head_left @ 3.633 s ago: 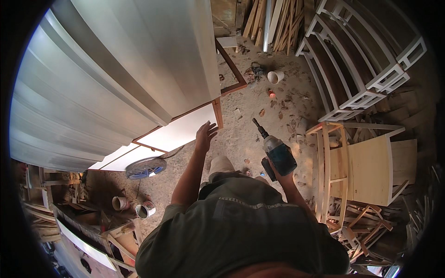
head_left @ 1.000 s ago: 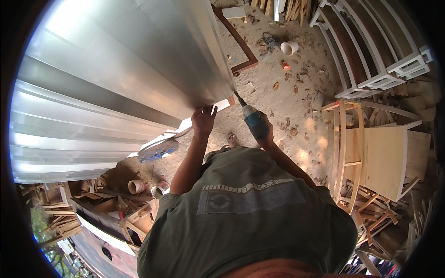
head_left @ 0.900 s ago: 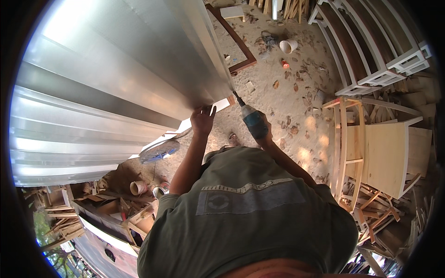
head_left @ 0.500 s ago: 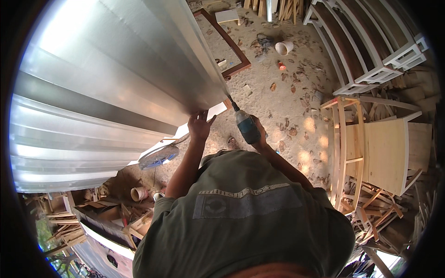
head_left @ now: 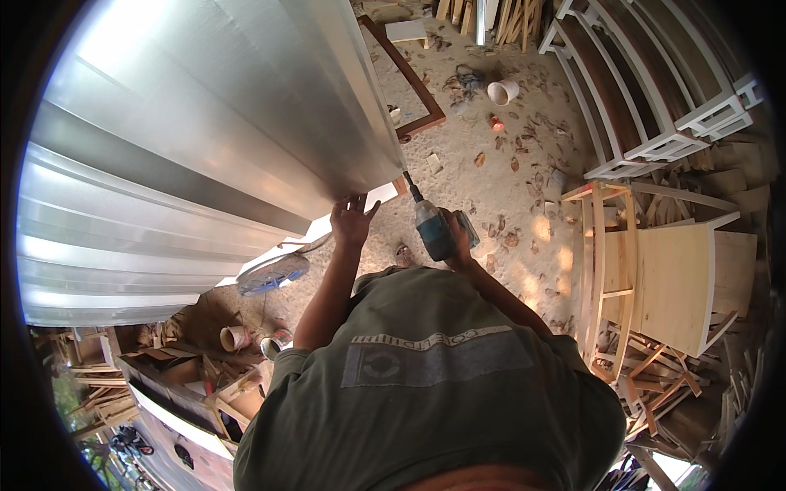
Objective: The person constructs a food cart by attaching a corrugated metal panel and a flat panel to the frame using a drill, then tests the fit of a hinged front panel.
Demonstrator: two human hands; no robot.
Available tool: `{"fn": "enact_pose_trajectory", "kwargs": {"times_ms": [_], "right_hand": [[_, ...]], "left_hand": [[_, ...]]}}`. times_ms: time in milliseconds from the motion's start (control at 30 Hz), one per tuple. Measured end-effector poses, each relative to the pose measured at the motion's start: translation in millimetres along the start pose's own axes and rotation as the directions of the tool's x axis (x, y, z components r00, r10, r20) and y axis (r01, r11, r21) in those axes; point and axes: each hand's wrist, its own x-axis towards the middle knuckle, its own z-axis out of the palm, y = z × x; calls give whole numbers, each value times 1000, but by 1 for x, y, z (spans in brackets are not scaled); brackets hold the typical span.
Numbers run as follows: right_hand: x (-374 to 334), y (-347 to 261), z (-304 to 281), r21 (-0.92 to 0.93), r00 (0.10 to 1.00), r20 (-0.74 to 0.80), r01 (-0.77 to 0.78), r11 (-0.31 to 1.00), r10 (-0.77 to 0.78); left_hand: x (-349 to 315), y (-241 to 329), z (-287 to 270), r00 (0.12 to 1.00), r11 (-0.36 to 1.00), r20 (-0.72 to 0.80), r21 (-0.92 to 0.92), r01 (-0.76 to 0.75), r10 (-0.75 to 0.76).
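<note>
A large ribbed sheet of silvery metal [head_left: 205, 123] fills the upper left, its near corner in front of me. My left hand [head_left: 350, 222] reaches up to the sheet's lower edge, fingers apart, the fingertips touching or just under it. Gripped in my right hand [head_left: 461, 237] is a teal and grey power drill [head_left: 432, 227]. Its dark bit points up and left to the sheet's corner; whether the tip touches cannot be made out. Below that edge shows a strip of white and brown board [head_left: 386, 195].
A brown wooden frame [head_left: 422, 123] lies beyond the sheet. White slatted racks [head_left: 655, 147] and a pale wooden frame [head_left: 626, 286] stand on the right. A blue-spoked wheel [head_left: 273, 275] is under the sheet. A white bucket [head_left: 503, 92] and dry leaves lie on the floor.
The drill has turned slightly in my right hand, showing more of its base. My left hand keeps its place at the sheet's edge. The whole view has shifted a little.
</note>
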Motion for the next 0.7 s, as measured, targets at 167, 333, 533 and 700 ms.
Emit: {"fn": "enact_pose_trajectory", "kwargs": {"times_ms": [167, 333, 533, 700], "right_hand": [[-3, 17, 0, -29, 999, -21, -25, 999, 25], [-1, -18, -7, -123, 991, 1, 130, 984, -131], [-4, 0, -11, -33, 999, 27, 30, 999, -29], [-12, -41, -28, -177, 987, 78, 153, 972, -141]], "left_hand": [[-1, -2, 6, 999, 999, 25, -44, 29, -28], [-6, -3, 6, 1000, 998, 26, -55, 14, -13], [-12, -7, 19, 1000, 995, -11, -102, -3, 2], [-10, -8, 15, 1000, 997, -5, -70, -31, 31]]}}
